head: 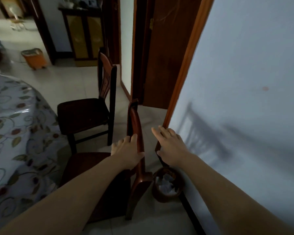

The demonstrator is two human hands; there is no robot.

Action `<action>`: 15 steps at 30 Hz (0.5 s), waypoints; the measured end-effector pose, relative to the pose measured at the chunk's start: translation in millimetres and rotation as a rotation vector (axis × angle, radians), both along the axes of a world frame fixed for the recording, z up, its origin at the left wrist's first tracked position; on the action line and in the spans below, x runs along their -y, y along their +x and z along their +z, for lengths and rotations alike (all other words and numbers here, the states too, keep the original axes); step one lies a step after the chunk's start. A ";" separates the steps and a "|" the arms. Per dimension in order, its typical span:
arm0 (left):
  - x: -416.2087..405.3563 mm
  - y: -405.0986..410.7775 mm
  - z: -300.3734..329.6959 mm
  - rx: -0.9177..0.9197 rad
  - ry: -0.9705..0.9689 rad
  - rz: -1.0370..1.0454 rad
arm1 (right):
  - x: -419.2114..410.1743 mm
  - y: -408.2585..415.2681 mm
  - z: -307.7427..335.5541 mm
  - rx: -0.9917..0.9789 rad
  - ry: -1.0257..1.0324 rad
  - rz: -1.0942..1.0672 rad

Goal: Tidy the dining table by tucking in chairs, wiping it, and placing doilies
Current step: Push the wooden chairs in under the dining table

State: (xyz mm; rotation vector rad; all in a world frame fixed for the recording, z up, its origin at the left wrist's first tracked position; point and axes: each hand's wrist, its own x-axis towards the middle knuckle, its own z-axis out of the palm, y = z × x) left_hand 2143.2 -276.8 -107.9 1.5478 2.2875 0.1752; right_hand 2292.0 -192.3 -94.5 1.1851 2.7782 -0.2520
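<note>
The near chair [139, 167] stands just in front of me, its dark seat turned toward the worktop [15, 124] and its curved top rail running away from me. My left hand [128, 152] is wrapped over that rail, fingers on the seat side and thumb on the other. My right hand [170, 145] hovers just beside the rail on the wall side, fingers spread wide, touching nothing. Beyond the near chair a second chair [92, 106] stands next to the worktop's floral cloth, not pushed under. A small round bin [167, 184] sits on the floor between the near chair and the pale wall [244, 82].
</note>
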 end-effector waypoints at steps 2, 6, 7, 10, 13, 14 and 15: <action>-10.0 -4.9 -3.1 0.019 0.001 0.044 | -22.4 -17.8 -3.6 0.022 -0.020 0.093; -22.8 -8.9 -9.5 0.052 -0.045 0.106 | -50.8 -45.8 -13.8 0.016 -0.080 0.223; -26.5 -7.7 -11.7 0.064 -0.055 0.129 | -58.4 -51.2 -17.5 0.014 -0.091 0.263; -37.6 -0.8 -18.4 0.073 -0.080 0.210 | -81.1 -62.4 -29.0 0.044 -0.109 0.398; -49.0 15.6 -26.6 0.113 -0.166 0.339 | -100.5 -65.2 -40.8 0.084 -0.098 0.536; -51.8 22.9 -29.4 0.128 -0.193 0.389 | -105.2 -64.6 -45.0 0.077 -0.090 0.578; -54.1 29.8 -32.4 0.132 -0.198 0.449 | -108.3 -64.2 -48.9 0.061 -0.076 0.618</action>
